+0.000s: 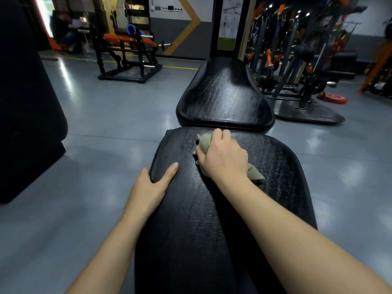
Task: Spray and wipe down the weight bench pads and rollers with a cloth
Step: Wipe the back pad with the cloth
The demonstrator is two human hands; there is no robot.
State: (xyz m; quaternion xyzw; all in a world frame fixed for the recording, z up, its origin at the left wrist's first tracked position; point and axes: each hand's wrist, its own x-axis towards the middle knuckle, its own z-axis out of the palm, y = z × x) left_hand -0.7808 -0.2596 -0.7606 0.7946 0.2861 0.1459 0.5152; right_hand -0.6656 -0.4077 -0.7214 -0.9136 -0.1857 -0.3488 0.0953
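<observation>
- The right hand (222, 154) is curled around a bunched grey-green cloth (204, 143) and presses it down on the far end of the back pad (191, 219). The knuckles face up, and the cloth shows ahead of the fingers and again behind the wrist.
- The left hand (151, 185) clasps the left edge of the same pad. Its thumb lies flat on the top surface, and its fingers go over the side out of sight.
- Both forearms are bare and reach forward from the bottom of the view, one on each side of the pad's midline.
- The back pad is black, with a creased, leather-like skin. A fine pale speckling shows around the cloth and along the right side.
- Just beyond the cloth, across a narrow gap, sits the black seat pad (222, 96). It is wider at its near edge and tapers away.
- Behind the seat pad rises a dark upright post (228, 28) that carries an instruction placard.
- The grey floor (106, 124) is glossy and shows light reflections.
- A large dark padded block (27, 102) stands at the left.
- Farther back on the left is a black-and-orange machine (127, 56).
- On the right stand more black and orange frames (297, 60), with a red weight plate (336, 98) lying on the floor beside them.
</observation>
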